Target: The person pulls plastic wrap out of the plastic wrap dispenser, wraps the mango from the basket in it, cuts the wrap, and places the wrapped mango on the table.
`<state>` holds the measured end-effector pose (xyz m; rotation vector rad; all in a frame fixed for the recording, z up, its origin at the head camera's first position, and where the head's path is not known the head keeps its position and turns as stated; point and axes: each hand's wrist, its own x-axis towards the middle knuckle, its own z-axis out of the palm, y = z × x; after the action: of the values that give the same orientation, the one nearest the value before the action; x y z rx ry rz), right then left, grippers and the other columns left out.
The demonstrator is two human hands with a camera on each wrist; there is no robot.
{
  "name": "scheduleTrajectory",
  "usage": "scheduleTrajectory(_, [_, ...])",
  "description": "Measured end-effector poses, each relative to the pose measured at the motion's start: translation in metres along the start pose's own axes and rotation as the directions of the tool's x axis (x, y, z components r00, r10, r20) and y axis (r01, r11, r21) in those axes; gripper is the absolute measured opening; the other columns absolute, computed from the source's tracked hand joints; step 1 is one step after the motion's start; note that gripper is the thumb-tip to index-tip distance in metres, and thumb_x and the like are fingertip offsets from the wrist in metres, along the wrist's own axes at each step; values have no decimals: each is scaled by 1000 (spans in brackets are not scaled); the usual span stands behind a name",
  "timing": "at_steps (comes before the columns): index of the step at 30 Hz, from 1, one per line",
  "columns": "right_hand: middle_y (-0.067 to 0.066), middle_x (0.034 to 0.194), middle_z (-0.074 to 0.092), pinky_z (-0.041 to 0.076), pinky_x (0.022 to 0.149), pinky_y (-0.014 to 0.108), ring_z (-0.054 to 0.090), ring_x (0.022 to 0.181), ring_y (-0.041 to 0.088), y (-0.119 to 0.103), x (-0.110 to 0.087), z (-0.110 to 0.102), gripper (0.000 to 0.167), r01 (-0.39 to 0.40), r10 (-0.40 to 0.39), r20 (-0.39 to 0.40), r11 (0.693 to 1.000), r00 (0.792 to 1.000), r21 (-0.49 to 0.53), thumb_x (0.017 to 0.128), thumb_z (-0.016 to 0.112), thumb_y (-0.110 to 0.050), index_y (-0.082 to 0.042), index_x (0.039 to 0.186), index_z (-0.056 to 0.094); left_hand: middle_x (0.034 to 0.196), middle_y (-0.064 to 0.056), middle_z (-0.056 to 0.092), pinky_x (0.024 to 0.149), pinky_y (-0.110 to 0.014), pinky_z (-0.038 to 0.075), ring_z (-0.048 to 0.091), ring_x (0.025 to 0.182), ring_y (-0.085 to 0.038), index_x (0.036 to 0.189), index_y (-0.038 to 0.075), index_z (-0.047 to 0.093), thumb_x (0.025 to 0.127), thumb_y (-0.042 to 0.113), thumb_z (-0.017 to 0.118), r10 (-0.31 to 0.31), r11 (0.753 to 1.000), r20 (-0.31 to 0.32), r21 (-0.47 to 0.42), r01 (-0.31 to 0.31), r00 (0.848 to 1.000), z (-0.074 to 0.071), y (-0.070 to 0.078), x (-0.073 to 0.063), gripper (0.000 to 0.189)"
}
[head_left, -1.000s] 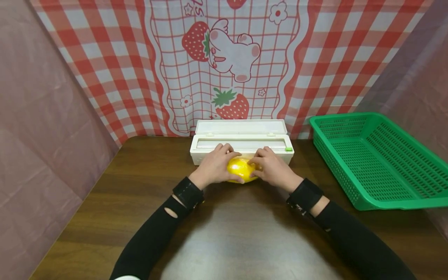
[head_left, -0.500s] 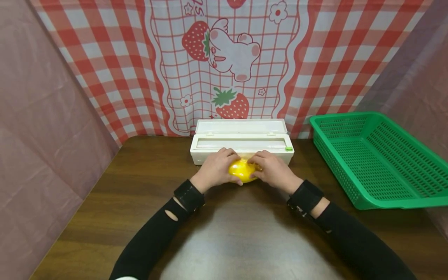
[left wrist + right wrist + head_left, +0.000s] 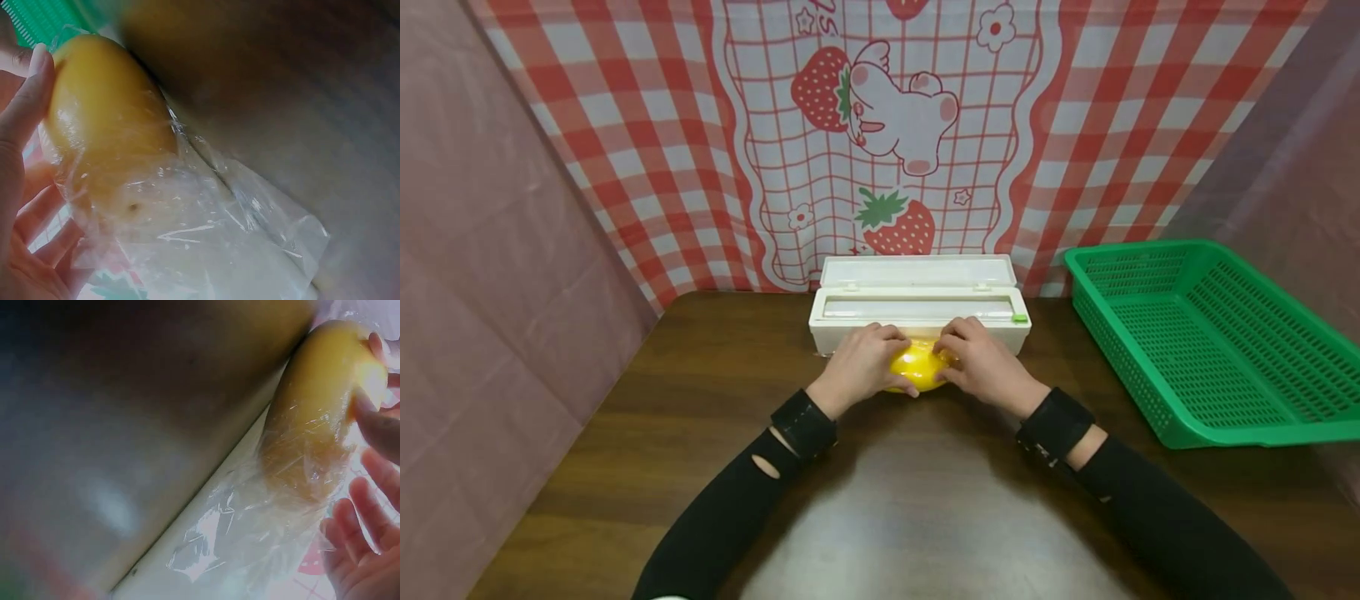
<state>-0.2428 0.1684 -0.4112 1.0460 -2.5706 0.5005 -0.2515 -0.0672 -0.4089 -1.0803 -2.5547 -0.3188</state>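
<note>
A smooth yellow oval fruit (image 3: 917, 365), mango-like in shape, lies wrapped in clear cling film (image 3: 250, 200) against the front of a white cling film dispenser (image 3: 917, 329). My left hand (image 3: 863, 358) grips the fruit's left end, thumb nearest me and fingers on the far side. At its right end my right hand (image 3: 985, 362) pinches the fruit and film between thumb and fingers. Loose, wrinkled film spreads beyond the fruit's ends in both wrist views. The far fingertips are partly hidden in the head view.
The dispenser's lid (image 3: 917, 271) stands raised at the back, and a green slider (image 3: 1019, 318) sits at its right end. A green plastic basket (image 3: 1195, 437) stands on the right of the brown table (image 3: 880, 517). A checked strawberry cloth (image 3: 662, 150) hangs behind.
My left hand's fingers have come slightly nearer to me over the fruit. My right hand stays nearly in place, and both hands keep hold of the fruit.
</note>
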Motion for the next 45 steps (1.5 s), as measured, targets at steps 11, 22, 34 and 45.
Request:
scheduleTrajectory(11, [17, 136, 53, 45, 100, 46, 49, 120, 32, -7, 3, 6, 96, 58, -55, 96, 998, 994, -38, 70, 89, -45, 2, 143, 47, 115, -5, 69, 81, -30, 54, 60, 96, -19, 124, 7, 71, 71, 58, 82, 22, 999, 20, 28, -23, 1000, -7, 12, 2, 74])
scheduleTrajectory(22, [12, 133, 59, 49, 97, 47, 57, 116, 29, -7, 0, 4, 84, 67, -64, 69, 997, 996, -42, 71, 90, -42, -3, 137, 56, 122, -7, 69, 86, -34, 54, 66, 111, -22, 123, 8, 71, 70, 58, 81, 76, 997, -115, 29, -73, 990, -3, 11, -8, 74])
scheduleTrajectory(34, [12, 135, 59, 48, 97, 47, 57, 115, 29, -11, -2, -3, 87, 29, -27, 55, 999, 998, -21, 71, 88, -46, -3, 139, 54, 146, -5, 48, 101, -41, 44, 48, 124, -25, 151, 17, 41, 62, 72, 81, -15, 999, 57, 40, 13, 998, -4, 11, -6, 112])
scheduleTrajectory(45, [11, 125, 60, 51, 91, 44, 55, 107, 25, -11, -9, -12, 82, 24, -24, -2, 999, 1000, 26, 68, 91, -45, -4, 132, 59, 125, -1, 58, 81, -38, 54, 58, 102, -19, 144, 22, 45, 65, 58, 88, -19, 1000, 75, -13, 20, 997, -9, 4, -7, 97])
